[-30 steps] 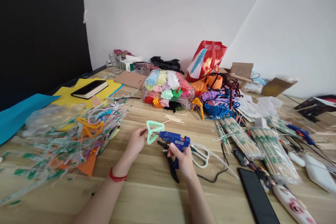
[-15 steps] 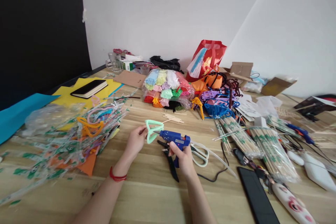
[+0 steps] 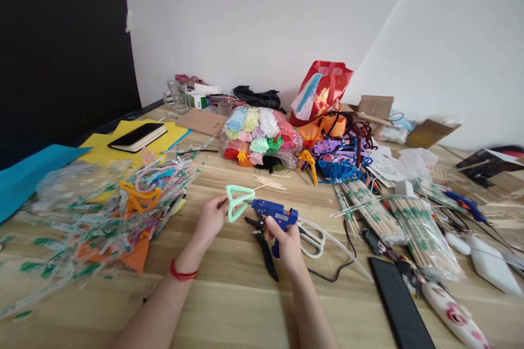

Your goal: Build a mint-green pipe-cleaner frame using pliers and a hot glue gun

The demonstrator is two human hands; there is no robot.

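Between the thumb and fingers of my left hand [image 3: 213, 218] is a mint-green fuzzy wire shape [image 3: 236, 196] with open loops. My right hand [image 3: 285, 240] is wrapped round the handle of a blue glue gun [image 3: 272, 211]. The gun's nozzle points left, at the right side of the green shape; whether they touch is too small to tell. A clear glue stick [image 3: 339, 240] trails from the back of the gun. Black-handled pliers [image 3: 266, 253] lie below the gun, and white-handled scissors [image 3: 314, 241] lie just right of my right hand.
Wrappers and orange wire [image 3: 141, 196] heap at the left. Behind my hands lie thin wooden sticks [image 3: 269, 182] and a bag of colourful fuzzy wires [image 3: 260, 139]. Bundled sticks [image 3: 421, 234], a black phone [image 3: 399, 302] and a red bag [image 3: 325, 90] are further right.
The glue gun in my right hand has shifted slightly right, away from the green shape. My left hand is almost unmoved.
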